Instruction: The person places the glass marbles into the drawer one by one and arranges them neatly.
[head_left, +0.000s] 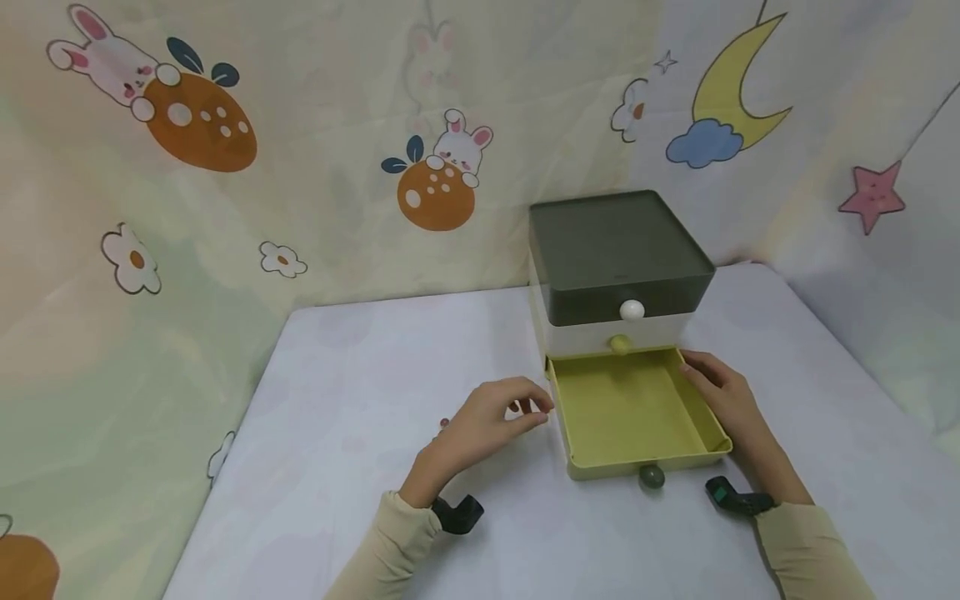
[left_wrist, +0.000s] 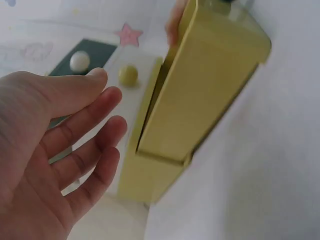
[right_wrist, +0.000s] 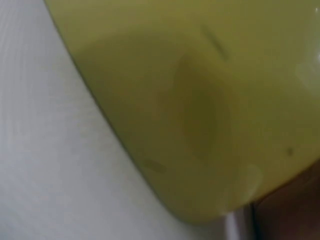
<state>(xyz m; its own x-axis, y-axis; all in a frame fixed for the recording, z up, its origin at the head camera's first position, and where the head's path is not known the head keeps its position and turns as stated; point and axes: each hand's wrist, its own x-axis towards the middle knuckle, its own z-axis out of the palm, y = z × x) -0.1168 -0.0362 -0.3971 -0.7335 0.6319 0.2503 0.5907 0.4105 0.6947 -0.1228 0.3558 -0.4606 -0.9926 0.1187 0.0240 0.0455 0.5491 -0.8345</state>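
A yellow-green drawer (head_left: 630, 408) stands pulled out from the bottom of a small drawer cabinet (head_left: 618, 258), and its inside is bare. At its far right corner my right hand (head_left: 723, 396) holds the side wall, thumb over the rim. My left hand (head_left: 487, 421) hovers beside the left wall, fingers loosely bent and nothing between them. From the left wrist view, the left hand (left_wrist: 65, 135) is apart from the drawer (left_wrist: 200, 85). Close up in the right wrist view is the drawer's yellow-green wall (right_wrist: 200, 115).
Above the drawer, the cabinet's upper tiers carry a yellow knob (head_left: 620, 343) and a white knob (head_left: 632, 310). A dark green knob (head_left: 652, 477) sits on the drawer's front. A small reddish bead (head_left: 445, 422) lies behind the left wrist on the white tabletop (head_left: 360, 367). Printed cloth (head_left: 330, 167) hangs behind.
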